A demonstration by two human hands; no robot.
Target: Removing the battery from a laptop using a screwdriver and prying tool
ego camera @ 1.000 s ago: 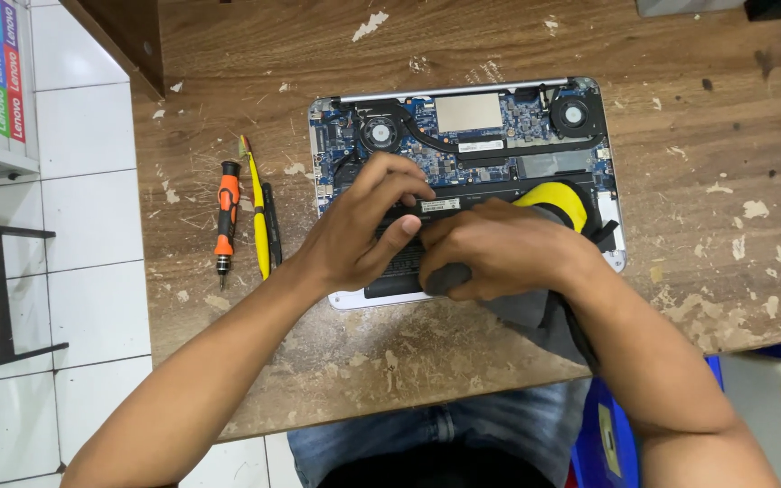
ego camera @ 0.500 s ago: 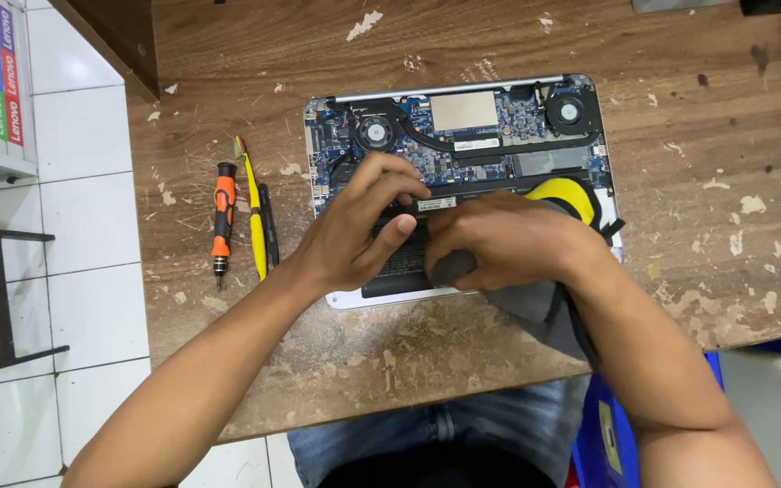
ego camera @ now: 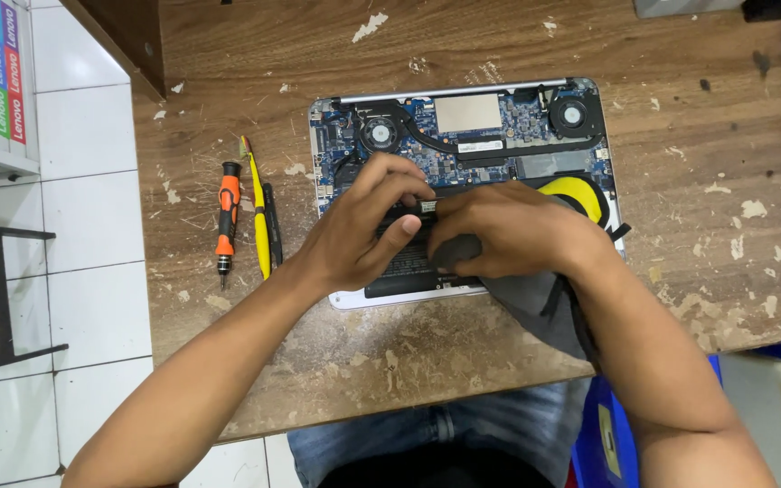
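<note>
The left hand (ego camera: 363,230) and the right hand (ego camera: 508,230) rest on an opened laptop (ego camera: 463,126) lying bottom-up on a worn wooden table (ego camera: 698,208). The fingertips of both hands meet over a small connector (ego camera: 428,207) at the upper edge of the black battery (ego camera: 404,271), which lies under the left palm. Above the hands, two round fans (ego camera: 379,136) flank a blue circuit board. A yellow tool (ego camera: 580,192) shows just behind the right hand. A grey cloth (ego camera: 535,303) lies under the right wrist. Left of the left hand, well apart from it, lie an orange screwdriver (ego camera: 227,217), a yellow pry tool (ego camera: 258,221) and a black stick (ego camera: 272,226).
</note>
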